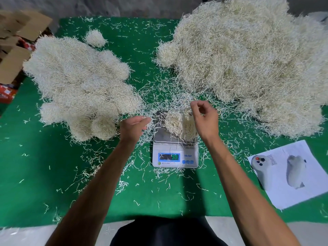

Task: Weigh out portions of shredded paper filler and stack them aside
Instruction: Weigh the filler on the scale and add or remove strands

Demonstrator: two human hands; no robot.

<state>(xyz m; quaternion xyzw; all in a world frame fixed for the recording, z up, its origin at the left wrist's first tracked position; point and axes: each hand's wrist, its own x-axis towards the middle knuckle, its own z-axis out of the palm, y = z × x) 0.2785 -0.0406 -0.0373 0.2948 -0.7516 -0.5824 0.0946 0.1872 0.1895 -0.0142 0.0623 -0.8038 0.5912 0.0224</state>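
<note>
A green mat (pixel 53 174) covers the work surface and runs nearly to the near edge, where a pale grey strip of floor (pixel 26 235) shows below it. Beyond the far edge of the mat stands a rough grey wall (pixel 106 6), dim and blurred, while open brown cardboard boxes (pixel 16 41) sit off the left side with red printed packaging (pixel 7 94) beneath them. A white printed sheet (pixel 291 173) showing pale rounded devices lies flat on the mat at the right, and the light falls evenly from above, with a dark shadow along the near edge.
</note>
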